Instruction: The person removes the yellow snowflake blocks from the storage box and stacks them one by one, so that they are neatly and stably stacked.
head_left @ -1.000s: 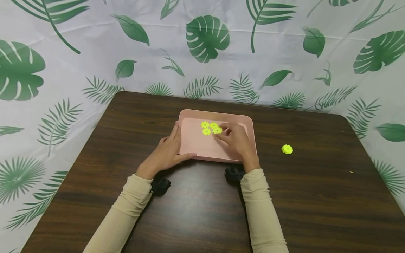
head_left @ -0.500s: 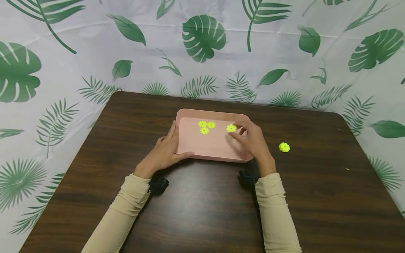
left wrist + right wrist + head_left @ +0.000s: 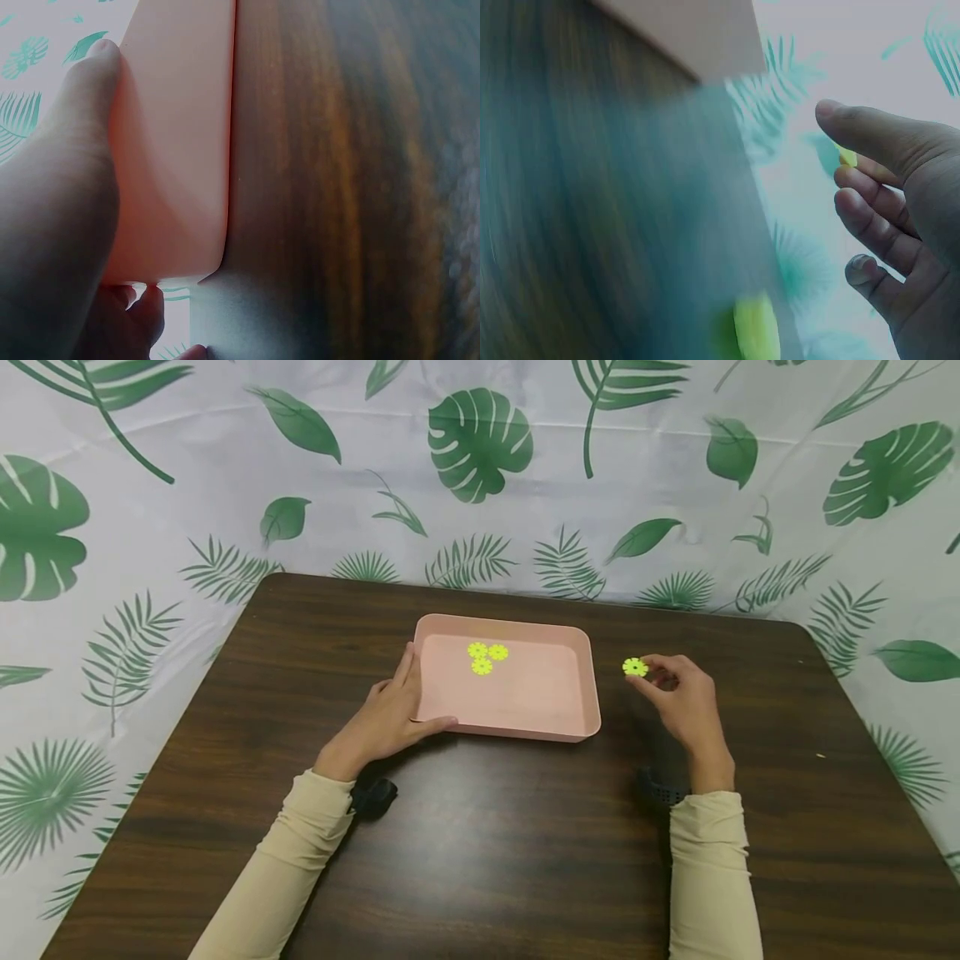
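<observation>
Tray (image 3: 532, 693): pink, rect. w/ rounded corners; sat on dark wood-grain counter (image 3: 480, 860), nearer far edge than near edge.
L. hand (image 3: 386, 714): at tray's L. side; grip spread, fingers straight vs. L. wall, thumb stretched along near wall, both touching.
R. hand (image 3: 688, 702): R. of tray, well apart from it; grip clamped on held flower (image 3: 635, 667), pinched btwn thumb & forefinger.
Held flower: yellow, w/ centre hole; was btwn tray & R. hand, outside R. wall.
Flower trio (image 3: 482, 667): yellow, same shape; in tray, far-L. part of floor, tight cluster; contact btwn pcs. unclear.
Yellow item (image 3: 757, 330): on counter, R. wrist view; blurred, no. of pcs. unclear.
Wrist units: black, L. unit (image 3: 375, 797), R. unit (image 3: 662, 787).
Sleeves (image 3: 712, 877): beige, both arms.
Backdrop (image 3: 480, 522): white cloth w/ green leaf prints, beyond counter.
</observation>
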Action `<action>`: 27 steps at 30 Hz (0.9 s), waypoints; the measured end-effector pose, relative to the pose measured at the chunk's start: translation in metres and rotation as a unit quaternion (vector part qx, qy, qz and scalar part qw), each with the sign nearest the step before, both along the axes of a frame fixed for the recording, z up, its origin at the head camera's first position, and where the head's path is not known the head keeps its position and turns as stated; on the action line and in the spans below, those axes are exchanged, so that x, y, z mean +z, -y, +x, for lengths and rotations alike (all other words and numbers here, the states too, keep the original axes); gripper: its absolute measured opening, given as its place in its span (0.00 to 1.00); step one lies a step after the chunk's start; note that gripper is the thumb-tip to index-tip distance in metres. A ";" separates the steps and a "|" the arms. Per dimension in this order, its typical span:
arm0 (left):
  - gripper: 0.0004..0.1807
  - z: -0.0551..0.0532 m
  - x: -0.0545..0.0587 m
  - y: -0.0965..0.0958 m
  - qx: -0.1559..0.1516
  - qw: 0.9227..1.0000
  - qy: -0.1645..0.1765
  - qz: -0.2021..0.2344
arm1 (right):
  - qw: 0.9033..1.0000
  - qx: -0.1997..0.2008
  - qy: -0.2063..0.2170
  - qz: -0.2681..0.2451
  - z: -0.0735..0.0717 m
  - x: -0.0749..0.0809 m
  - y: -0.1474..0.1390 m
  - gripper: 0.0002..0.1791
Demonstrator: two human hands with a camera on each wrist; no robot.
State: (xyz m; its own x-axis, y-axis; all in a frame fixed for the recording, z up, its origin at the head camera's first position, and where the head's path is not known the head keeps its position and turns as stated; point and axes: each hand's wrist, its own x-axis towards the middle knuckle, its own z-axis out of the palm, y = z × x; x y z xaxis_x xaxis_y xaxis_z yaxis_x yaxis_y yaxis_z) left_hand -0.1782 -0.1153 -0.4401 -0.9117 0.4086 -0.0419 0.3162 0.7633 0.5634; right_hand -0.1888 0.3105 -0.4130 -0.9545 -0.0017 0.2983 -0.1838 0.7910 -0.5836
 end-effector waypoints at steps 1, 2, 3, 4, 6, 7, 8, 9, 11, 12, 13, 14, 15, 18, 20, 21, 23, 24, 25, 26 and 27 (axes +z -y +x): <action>0.65 0.000 0.000 0.000 0.000 1.000 0.000 -0.001 | 1.000 -0.008 0.005 0.002 0.003 0.000 -0.008 0.21; 0.65 0.000 0.000 0.000 0.000 1.000 0.001 -0.001 | 1.000 -0.016 0.010 0.005 0.006 -0.001 -0.015 0.22; 0.65 0.000 0.000 0.001 0.000 1.000 0.001 -0.001 | 1.000 -0.023 0.015 0.007 0.010 -0.001 -0.022 0.22; 0.65 0.000 0.001 0.001 0.000 1.000 0.002 -0.001 | 0.999 -0.030 0.020 0.011 0.012 -0.002 -0.029 0.22; 0.65 0.000 0.001 0.001 0.000 1.000 0.002 0.000 | 0.999 -0.041 0.030 0.018 0.017 -0.005 -0.041 0.23; 0.65 0.001 0.001 0.001 0.000 1.000 0.001 0.000 | 0.998 -0.047 0.037 0.021 0.019 -0.006 -0.047 0.24; 0.65 0.001 0.001 0.001 0.000 1.000 0.001 0.000 | 0.998 -0.050 0.041 0.024 0.021 -0.008 -0.052 0.24; 0.65 0.001 0.001 0.001 -0.001 1.000 -0.001 -0.001 | 0.997 -0.054 0.045 0.028 0.022 -0.010 -0.056 0.24; 0.65 0.001 0.001 0.002 -0.001 1.000 -0.003 -0.002 | 0.996 -0.058 0.054 0.030 0.024 -0.013 -0.063 0.25; 0.65 0.001 0.001 0.002 0.000 1.000 -0.003 -0.003 | 0.996 -0.061 0.056 0.031 0.025 -0.014 -0.065 0.25; 0.65 0.001 0.000 0.002 -0.001 1.000 -0.004 -0.003 | 0.996 -0.062 0.058 0.031 0.025 -0.016 -0.067 0.25; 0.65 0.001 0.000 0.002 -0.001 1.000 -0.004 -0.003 | 0.996 -0.061 0.061 0.033 0.026 -0.017 -0.069 0.25; 0.65 0.001 0.000 0.002 -0.001 1.000 -0.004 -0.003 | 0.996 -0.059 0.064 0.033 0.026 -0.017 -0.070 0.25; 0.65 0.001 0.000 0.001 0.001 1.000 -0.001 -0.001 | 0.995 -0.047 0.074 0.035 0.024 -0.020 -0.071 0.25; 0.65 0.001 0.001 0.001 0.001 1.000 0.000 0.000 | 0.995 -0.040 0.080 0.036 0.024 -0.021 -0.071 0.25; 0.65 0.001 0.001 0.000 0.001 1.000 0.001 0.001 | 0.995 -0.038 0.082 0.035 0.023 -0.021 -0.071 0.25; 0.65 0.000 0.001 0.000 0.001 1.000 0.002 0.002 | 0.995 -0.038 0.085 0.035 0.024 -0.021 -0.070 0.25; 0.65 0.000 0.000 0.000 0.001 1.000 0.002 0.002 | 0.995 -0.040 0.086 0.035 0.024 -0.021 -0.070 0.24; 0.65 0.000 0.001 0.000 0.000 1.000 0.003 0.003 | 0.995 -0.041 0.087 0.036 0.024 -0.021 -0.070 0.24; 0.65 0.000 0.001 -0.001 0.000 1.000 0.003 0.003 | 0.995 -0.041 0.088 0.036 0.024 -0.021 -0.070 0.24; 0.65 0.000 0.000 -0.001 0.000 1.000 0.004 0.003 | 0.994 -0.042 0.090 0.036 0.025 -0.021 -0.069 0.23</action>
State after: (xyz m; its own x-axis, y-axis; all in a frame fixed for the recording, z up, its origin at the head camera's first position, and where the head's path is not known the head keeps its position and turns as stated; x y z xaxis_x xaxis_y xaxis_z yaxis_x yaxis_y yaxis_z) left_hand -0.1781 -0.1146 -0.4396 -0.9113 0.4091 -0.0463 0.3120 0.7597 0.5706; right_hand -0.1641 0.3800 -0.4340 -0.9901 0.0652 0.1242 -0.0128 0.8398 -0.5427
